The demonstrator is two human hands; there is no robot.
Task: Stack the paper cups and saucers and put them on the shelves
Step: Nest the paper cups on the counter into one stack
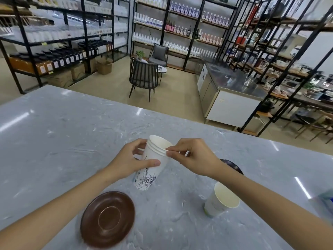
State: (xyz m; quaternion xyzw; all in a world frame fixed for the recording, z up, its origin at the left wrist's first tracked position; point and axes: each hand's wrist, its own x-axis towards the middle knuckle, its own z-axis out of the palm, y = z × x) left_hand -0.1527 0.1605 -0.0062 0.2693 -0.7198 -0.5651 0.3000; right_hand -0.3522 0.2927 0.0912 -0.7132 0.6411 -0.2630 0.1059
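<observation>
A stack of white paper cups (153,165) with a blue statue drawing is tilted above the grey marble counter (72,127). My left hand (129,161) wraps around the stack's side. My right hand (192,156) pinches the rim of the top cup with thumb and fingers. A single paper cup (221,200) with a green base stands upright at the right, below my right forearm. A brown saucer (108,218) lies flat at the front left. A second dark saucer (232,166) shows partly behind my right wrist.
Black metal shelves (180,33) full of bottles line the far walls beyond the counter. A dark chair (143,77) and a steel cabinet (230,98) stand on the floor. A blue-white object (327,199) sits at the counter's right edge.
</observation>
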